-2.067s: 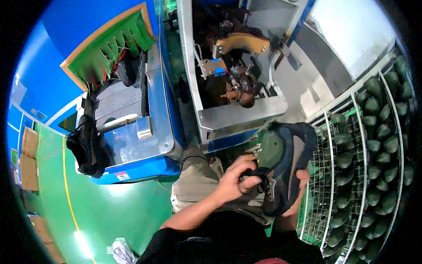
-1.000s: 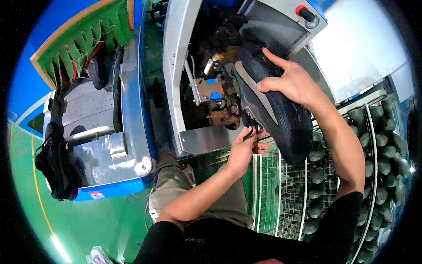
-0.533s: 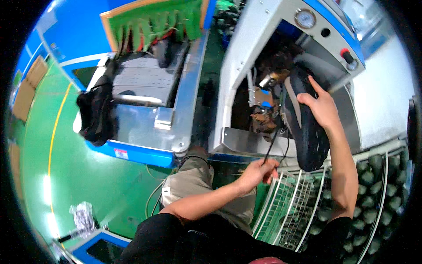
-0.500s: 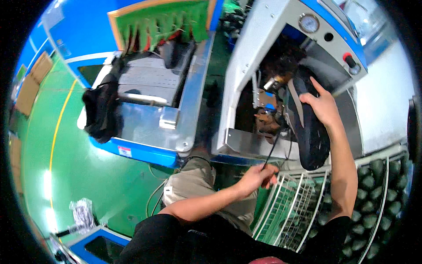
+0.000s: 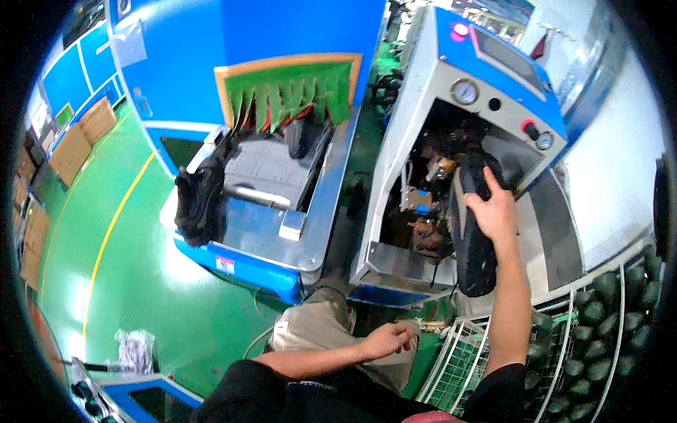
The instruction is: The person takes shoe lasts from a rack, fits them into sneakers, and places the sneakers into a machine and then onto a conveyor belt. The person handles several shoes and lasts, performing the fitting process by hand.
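Observation:
A long black shoe (image 5: 471, 257) with a pale strip along its left side stands tilted in the opening of the right-hand machine. My right hand (image 5: 496, 213) is closed around its upper part, thumb on the left and index finger stretched along it. Brown and metal machine parts (image 5: 427, 233) lie just left of the shoe, and a thin dark cord (image 5: 434, 271) hangs below them. Over my knee, apart from the machine, my left hand (image 5: 389, 340) has its fingers curled in; nothing shows between them.
The left machine (image 5: 310, 247) has a green fringed curtain (image 5: 289, 99), with one dark shoe (image 5: 297, 139) before it and another black shoe (image 5: 199, 204) on its left edge. A white wire rack (image 5: 451, 359) and several dark rounded pieces (image 5: 592, 338) are at lower right.
My left hand has let go of the thin dark cord and drawn back toward my lap. My right hand stays on the shoe. The view has shifted, showing more of the machines' tops.

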Demonstrator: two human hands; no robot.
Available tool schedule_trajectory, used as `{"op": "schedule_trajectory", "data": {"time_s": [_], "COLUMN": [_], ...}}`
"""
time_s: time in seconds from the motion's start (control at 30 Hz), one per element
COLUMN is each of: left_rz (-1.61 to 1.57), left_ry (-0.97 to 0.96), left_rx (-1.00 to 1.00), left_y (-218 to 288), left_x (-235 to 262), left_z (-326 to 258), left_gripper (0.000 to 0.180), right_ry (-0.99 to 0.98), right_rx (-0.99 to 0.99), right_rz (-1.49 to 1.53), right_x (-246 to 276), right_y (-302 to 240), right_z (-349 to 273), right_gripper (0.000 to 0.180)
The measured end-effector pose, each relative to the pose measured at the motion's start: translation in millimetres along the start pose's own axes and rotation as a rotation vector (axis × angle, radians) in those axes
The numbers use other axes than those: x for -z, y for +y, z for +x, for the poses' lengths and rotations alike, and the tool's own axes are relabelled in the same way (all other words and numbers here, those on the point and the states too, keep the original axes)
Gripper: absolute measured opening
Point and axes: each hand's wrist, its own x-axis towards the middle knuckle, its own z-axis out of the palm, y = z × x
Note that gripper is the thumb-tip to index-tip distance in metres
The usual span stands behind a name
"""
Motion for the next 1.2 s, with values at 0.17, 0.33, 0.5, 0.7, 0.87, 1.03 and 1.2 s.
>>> {"op": "schedule_trajectory", "data": {"time_s": [0.17, 0.33, 0.5, 0.7, 0.87, 1.03, 1.2], "left_rz": [-0.029, 0.091, 0.136, 0.435, 0.685, 1.226, 1.295], "left_ry": [-0.098, -0.055, 0.113, 0.647, 0.778, 0.746, 0.550], "left_rx": [-0.002, -0.004, -0.092, -0.508, -1.140, -1.053, -0.820], "left_y": [-9.6, 39.2, 56.3, 111.8, 273.1, 347.8, 359.0], "left_x": [-19.2, -2.4, 18.4, 32.9, 31.1, 32.9, -3.1], "left_z": [6.6, -13.1, -31.6, -24.2, 26.2, 131.1, 66.5], "left_gripper": [0.039, 0.040, 0.040, 0.029, 0.025, 0.046, 0.047], "right_ry": [0.127, 0.100, 0.140, 0.151, 0.170, 0.271, 0.522], "right_rx": [-0.030, -0.064, -0.074, -0.108, -0.020, 0.044, 0.153], "right_rz": [-0.030, 0.048, -0.001, 0.043, -0.025, 0.024, 0.119], "right_x": [17.7, 36.4, 39.9, 38.4, 29.7, 32.2, 38.7], "right_y": [-0.6, -13.6, -12.5, -13.6, -5.1, -7.2, -9.1], "right_z": [-22.7, -58.0, -70.9, -75.7, -71.9, -70.4, -145.9], "right_gripper": [0.083, 0.081, 0.082, 0.082, 0.074, 0.049, 0.068]}}
